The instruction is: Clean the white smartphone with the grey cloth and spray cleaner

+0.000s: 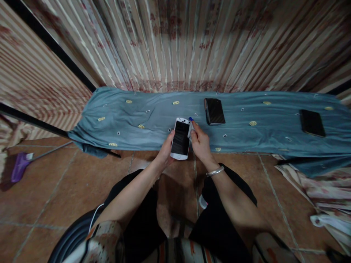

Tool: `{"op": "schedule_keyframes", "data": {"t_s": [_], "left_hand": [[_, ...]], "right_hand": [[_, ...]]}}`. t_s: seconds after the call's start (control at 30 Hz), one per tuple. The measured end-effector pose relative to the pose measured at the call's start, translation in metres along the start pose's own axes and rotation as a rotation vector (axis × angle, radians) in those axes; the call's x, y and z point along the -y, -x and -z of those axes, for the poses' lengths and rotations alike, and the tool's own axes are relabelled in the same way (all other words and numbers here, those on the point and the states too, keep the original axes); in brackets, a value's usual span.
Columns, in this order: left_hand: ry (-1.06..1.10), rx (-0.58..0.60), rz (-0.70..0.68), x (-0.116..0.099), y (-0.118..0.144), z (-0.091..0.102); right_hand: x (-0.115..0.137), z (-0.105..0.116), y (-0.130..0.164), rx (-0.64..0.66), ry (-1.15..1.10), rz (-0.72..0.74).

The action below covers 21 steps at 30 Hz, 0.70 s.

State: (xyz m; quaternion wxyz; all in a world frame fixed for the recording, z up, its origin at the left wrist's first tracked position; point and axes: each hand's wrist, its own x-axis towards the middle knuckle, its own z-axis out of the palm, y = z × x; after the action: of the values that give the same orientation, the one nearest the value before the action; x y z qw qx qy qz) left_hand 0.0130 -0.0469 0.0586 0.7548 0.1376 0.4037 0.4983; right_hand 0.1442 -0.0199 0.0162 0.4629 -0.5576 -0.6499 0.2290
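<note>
Both my forearms come up from the bottom of the frame over my knees and the brown tiled floor (68,190). At frame centre my left hand (165,150) is closed around the white phone (181,138), gripping its left edge, and my right hand (199,143) pinches a small white cloth (190,130) against the phone's upper right corner. The phone hangs over the near edge of the worktop, covered with a blue sheet (137,109). I count three phones: the white one, one dark phone (214,111) just above my right hand, another dark phone (312,122) well apart at the right. Much free sheet lies to the left. One purple broom (20,165) lies on the floor at the left.
</note>
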Motion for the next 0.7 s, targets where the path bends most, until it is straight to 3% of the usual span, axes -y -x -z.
{"op": "schedule_keyframes", "data": {"t_s": [0.27,0.7], "left_hand": [[0.006,-0.097,-0.15,-0.011,-0.006,0.006],[0.112,-0.094,-0.143,-0.032,-0.012,0.021]], "right_hand": [[0.011,-0.006,0.02,0.144,0.014,0.095],[0.021,-0.013,0.052,0.258,-0.008,0.216]]}}
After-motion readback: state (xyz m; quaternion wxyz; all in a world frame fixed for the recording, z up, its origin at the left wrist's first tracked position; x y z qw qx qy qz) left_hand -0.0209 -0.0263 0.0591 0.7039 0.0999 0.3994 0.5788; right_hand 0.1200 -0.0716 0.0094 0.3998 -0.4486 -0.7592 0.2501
